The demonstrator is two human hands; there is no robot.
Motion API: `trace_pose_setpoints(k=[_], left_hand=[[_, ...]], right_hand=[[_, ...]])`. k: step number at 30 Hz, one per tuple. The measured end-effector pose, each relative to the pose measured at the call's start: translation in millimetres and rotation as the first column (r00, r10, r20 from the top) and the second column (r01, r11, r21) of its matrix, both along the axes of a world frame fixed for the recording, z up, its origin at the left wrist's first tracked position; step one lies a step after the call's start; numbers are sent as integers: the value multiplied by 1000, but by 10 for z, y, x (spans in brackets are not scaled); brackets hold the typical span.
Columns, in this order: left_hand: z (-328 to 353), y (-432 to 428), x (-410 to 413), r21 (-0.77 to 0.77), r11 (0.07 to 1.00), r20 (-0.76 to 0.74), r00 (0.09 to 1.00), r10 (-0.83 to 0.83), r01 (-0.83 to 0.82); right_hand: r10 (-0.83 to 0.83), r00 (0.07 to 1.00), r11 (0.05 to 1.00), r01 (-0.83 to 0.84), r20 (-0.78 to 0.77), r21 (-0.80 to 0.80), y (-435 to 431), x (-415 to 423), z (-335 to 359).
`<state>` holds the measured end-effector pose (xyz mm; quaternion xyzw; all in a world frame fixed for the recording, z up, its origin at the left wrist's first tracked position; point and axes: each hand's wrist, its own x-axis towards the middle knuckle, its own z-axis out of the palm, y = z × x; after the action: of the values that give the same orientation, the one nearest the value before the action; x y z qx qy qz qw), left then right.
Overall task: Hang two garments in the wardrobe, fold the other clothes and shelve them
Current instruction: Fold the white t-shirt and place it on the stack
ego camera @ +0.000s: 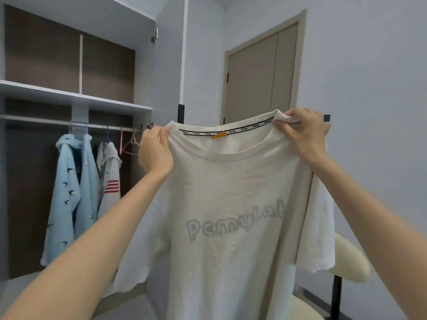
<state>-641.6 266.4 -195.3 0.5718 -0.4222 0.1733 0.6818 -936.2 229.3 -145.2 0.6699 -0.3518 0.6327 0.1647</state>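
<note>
We hold the cream T-shirt (231,204) up mid-frame, with left hand (156,150) and right hand (302,132) each pinching a shoulder. Risk: the limp cloth slips from one pinch and sags, spoiling the fold. It has grey lettering, an orange neck tag and light creases. A blue hoodie (67,192) hangs on the rail (34,118), left of frame.

A bedroom in a home: at the left of the frame an open built-in wardrobe (76,100) with a rail (46,120), hangers (129,142) and two hung garments (76,192); a closed door (261,72) at upper centre; plain pale walls (369,65).
</note>
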Motion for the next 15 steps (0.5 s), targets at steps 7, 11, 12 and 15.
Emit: trace_pose_setpoints(k=[7, 11, 12, 15], left_hand=[[214, -368, -1109, -111, 954, 70, 959, -273, 279], [259, -447, -1704, -137, 900, 214, 900, -380, 413], [273, -436, -1842, -151, 879, 241, 879, -411, 452], [337, -371, -2212, -168, 807, 290, 811, -509, 567]], right_hand=[[-298, 954, 954, 298, 26, -19, 588, -1185, 245], [-451, 892, 892, 451, 24, -11, 1046, -1767, 312], [-490, 872, 872, 490, 23, -3, 1170, -1883, 323], [-592, 806, 806, 592, 19, 2, 1551, -2166, 363]])
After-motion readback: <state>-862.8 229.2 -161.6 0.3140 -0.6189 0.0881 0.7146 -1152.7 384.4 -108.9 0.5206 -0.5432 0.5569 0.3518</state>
